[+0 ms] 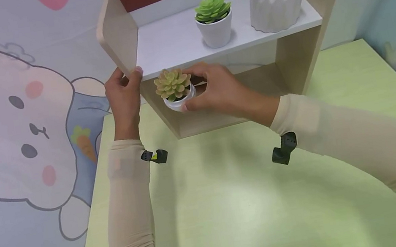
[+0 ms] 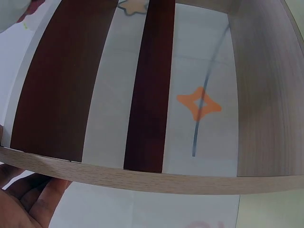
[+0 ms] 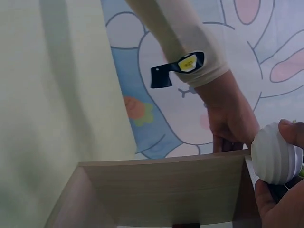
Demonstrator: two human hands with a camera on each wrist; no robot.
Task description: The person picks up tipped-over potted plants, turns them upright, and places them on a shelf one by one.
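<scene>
My right hand (image 1: pixel 221 90) pinches a small ribbed white pot between thumb and fingers. The potted succulent (image 1: pixel 174 85) in it has yellowish-green leaves tinged pink, and overlaps the lower left opening of the wooden shelf (image 1: pixel 229 52) in the head view. Tilted in the right wrist view, the white pot (image 3: pixel 273 154) shows its ribbed side. With my left hand (image 1: pixel 124 98) I grip the front edge of the shelf's left side panel, thumb at the white board's corner. Part of that hand (image 2: pixel 35 199) appears beside the panel in the left wrist view.
On the white upper board stand a green succulent in a white pot (image 1: pixel 216 31) and a larger white planter (image 1: pixel 274 7) with a daisy. The shelf rests on a pale green table (image 1: pixel 225 204). Behind hangs a cartoon-printed backdrop (image 1: pixel 4 139).
</scene>
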